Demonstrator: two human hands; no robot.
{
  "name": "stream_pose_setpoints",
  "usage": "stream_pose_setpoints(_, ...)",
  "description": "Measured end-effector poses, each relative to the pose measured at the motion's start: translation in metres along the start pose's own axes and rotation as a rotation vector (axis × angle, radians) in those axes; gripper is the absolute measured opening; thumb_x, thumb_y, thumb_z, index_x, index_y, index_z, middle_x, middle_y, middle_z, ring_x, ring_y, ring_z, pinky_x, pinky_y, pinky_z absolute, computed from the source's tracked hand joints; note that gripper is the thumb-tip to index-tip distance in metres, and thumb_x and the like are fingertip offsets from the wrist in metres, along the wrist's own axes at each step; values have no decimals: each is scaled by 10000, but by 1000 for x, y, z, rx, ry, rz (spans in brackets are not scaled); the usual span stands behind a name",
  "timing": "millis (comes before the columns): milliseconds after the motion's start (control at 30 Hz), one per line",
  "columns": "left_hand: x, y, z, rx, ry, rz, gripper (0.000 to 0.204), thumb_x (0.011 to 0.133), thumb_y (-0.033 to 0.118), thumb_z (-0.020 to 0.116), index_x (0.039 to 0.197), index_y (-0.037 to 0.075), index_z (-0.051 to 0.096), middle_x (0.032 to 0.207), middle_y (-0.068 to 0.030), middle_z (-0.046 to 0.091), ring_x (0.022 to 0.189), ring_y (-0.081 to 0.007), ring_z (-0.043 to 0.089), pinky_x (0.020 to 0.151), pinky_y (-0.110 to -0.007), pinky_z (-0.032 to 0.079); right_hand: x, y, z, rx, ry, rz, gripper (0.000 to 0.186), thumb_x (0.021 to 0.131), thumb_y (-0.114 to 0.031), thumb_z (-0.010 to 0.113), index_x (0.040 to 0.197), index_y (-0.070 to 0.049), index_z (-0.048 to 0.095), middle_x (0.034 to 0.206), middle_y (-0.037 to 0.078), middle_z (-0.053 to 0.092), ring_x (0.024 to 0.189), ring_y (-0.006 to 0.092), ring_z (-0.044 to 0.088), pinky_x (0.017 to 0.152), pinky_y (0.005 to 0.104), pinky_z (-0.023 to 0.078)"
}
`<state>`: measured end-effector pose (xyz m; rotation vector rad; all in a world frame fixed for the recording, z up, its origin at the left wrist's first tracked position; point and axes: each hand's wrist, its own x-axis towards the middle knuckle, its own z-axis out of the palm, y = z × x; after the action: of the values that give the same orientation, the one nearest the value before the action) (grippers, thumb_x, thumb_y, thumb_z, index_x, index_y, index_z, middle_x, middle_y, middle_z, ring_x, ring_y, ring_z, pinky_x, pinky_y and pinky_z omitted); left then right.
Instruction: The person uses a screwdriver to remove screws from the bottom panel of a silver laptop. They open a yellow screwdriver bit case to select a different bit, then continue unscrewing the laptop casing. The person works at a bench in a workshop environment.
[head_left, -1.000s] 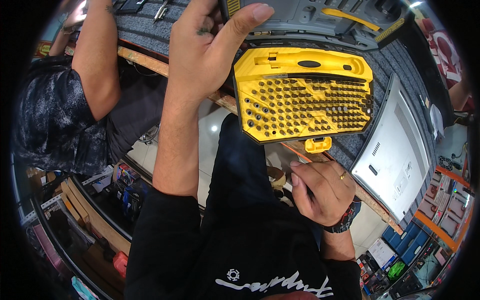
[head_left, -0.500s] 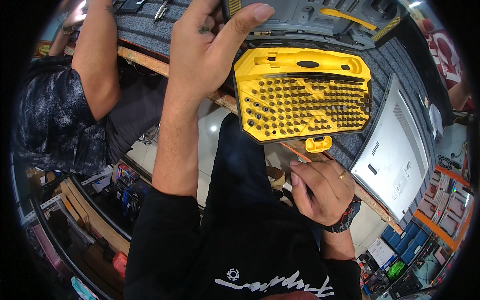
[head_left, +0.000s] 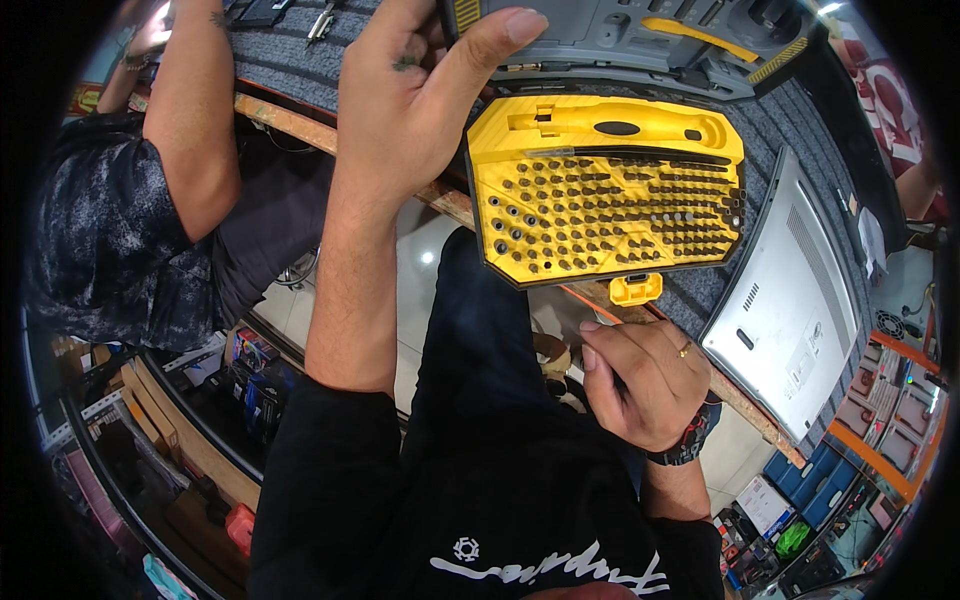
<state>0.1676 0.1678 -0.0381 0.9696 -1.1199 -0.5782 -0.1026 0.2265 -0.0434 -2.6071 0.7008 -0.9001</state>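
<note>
A yellow and black screwdriver bit case lies opened at the table's edge, with rows of dark bits standing in its tray. Its grey lid is raised at the far side. My left hand grips the lid's left end, thumb across its face and the other fingers partly hidden behind. The long handle-shaped recess in the case is vacant. Below the yellow latch, my right hand is curled with its fingers together; whatever is in it, if anything, is hidden.
A silver laptop lies underside up to the right of the case, on a grey ribbed mat. Another person sits at the left, an arm on the table. Shelves with boxes stand lower left; more goods are lower right.
</note>
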Motion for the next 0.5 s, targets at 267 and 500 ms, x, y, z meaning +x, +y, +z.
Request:
stream_pose_setpoints(267,4,5,2,5,-9,-102,394,997,134,693,1309,-78,578,1152,-119,705,993,-145,665,845,-268,540,30,-27,-31,150,69,305,266,779,29,800,1024,-28,713,915,113,714,773,266,686,688,354,552)
stream_pose_setpoints(500,5,6,0,42,-38,-90,384,1004,113,675,1325,-72,573,1159,-103,698,1018,-137,646,870,-275,528,83,-14,-24,-46,-42,150,180,818,19,776,973,-33,700,893,100,653,774,270,657,662,345,513)
